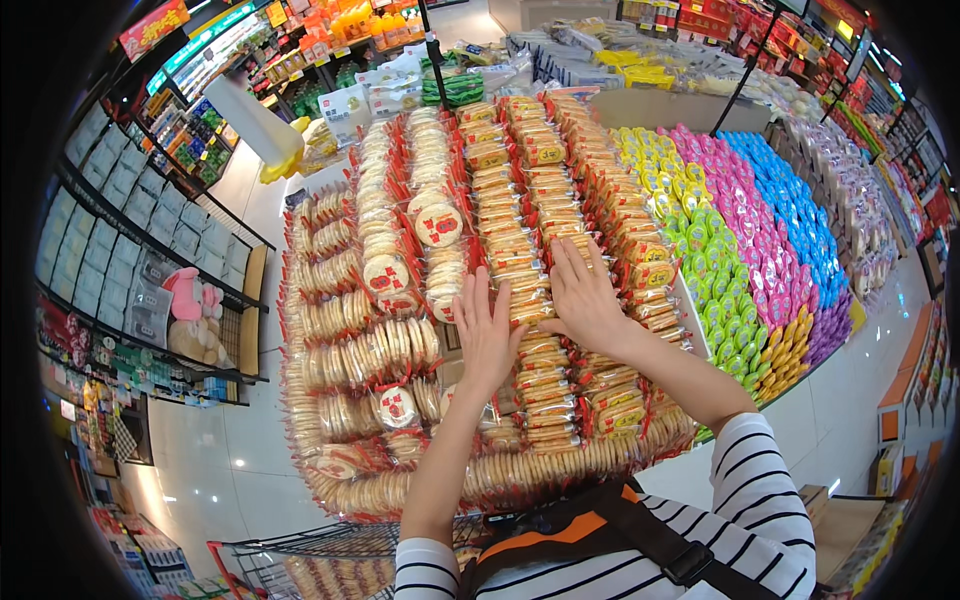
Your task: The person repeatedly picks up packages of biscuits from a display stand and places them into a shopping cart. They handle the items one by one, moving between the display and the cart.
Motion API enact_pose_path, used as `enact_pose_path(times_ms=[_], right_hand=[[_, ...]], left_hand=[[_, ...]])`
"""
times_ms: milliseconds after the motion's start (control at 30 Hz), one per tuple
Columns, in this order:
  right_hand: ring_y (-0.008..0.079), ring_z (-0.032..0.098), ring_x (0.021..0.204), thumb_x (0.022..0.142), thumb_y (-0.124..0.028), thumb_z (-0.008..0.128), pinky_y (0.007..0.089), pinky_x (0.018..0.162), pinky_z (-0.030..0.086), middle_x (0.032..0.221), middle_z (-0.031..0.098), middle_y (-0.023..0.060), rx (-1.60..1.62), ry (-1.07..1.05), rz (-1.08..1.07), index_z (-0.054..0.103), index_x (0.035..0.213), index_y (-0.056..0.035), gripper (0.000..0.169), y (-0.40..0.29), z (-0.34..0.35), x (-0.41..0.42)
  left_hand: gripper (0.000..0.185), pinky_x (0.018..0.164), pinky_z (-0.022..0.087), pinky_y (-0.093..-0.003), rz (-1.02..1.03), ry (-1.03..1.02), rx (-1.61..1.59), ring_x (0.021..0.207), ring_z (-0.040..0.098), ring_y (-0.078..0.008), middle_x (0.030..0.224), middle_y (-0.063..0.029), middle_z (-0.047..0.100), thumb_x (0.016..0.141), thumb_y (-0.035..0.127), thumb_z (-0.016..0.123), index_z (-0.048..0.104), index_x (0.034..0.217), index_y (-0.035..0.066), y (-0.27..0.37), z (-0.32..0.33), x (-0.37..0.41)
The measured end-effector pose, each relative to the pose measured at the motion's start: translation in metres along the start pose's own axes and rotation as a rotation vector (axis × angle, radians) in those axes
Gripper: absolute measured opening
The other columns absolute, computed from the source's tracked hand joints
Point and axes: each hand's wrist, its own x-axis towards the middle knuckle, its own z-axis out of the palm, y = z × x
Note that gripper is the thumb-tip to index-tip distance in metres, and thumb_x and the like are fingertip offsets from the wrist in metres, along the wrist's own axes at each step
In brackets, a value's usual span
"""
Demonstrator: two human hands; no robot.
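Note:
A wide display of rice crackers in clear and red wrappers fills the area before me. My left hand lies palm down, fingers stretched out, over the edge between a row of round white crackers and a row of golden oblong crackers. Further right, my right hand rests flat across the golden crackers of the neighbouring row, its thumb pointing towards my left hand. Neither hand grasps a packet. What lies under the palms is hidden. Brown cardboard shows in a gap left of my left wrist.
Bright yellow, green, pink and blue packaged sweets adjoin the display on the right. A wire shopping cart holding more crackers stands close to my body. Shelving with plush toys is at the left, across a tiled aisle. Thin black poles rise behind.

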Motion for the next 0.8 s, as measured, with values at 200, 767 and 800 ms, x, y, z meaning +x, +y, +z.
enact_pose_path(times_ms=[200, 767, 800], right_hand=[[0.0352, 0.034, 0.133, 0.071, -0.056, 0.07, 0.0565, 0.109, 0.021, 0.139, 0.041, 0.0214, 0.113, 0.115, -0.025, 0.055, 0.119, 0.0052, 0.08, 0.003, 0.022, 0.001], [0.0216, 0.056, 0.09, 0.077, -0.019, 0.066, 0.0405, 0.081, 0.037, 0.079, 0.065, 0.0008, 0.34, 0.079, -0.02, 0.067, 0.075, -0.0147, 0.005, 0.031, 0.022, 0.041], [0.022, 0.056, 0.09, 0.078, -0.019, 0.065, 0.0412, 0.079, 0.036, 0.077, 0.065, 0.0002, 0.359, 0.079, -0.025, 0.066, 0.074, -0.0153, 0.005, 0.031, 0.024, 0.04]], left_hand=[[0.07, 0.114, 0.013, -0.0542, 0.047, 0.007, 0.009, 0.143, 0.016, -0.0339, 0.154, -0.0122, 0.022, 0.078, 0.017, 0.073, 0.041, 0.14, 0.012, -0.002, 0.006, 0.001], [0.067, 0.113, 0.019, -0.0516, 0.124, 0.008, 0.105, 0.14, 0.024, -0.0323, 0.149, -0.0055, 0.034, 0.078, 0.017, 0.071, 0.044, 0.14, 0.013, 0.0, 0.005, -0.002], [0.068, 0.113, 0.019, -0.0518, 0.14, 0.03, 0.109, 0.139, 0.028, -0.03, 0.149, -0.0035, 0.036, 0.078, 0.017, 0.071, 0.043, 0.14, 0.013, 0.001, 0.005, -0.001]])
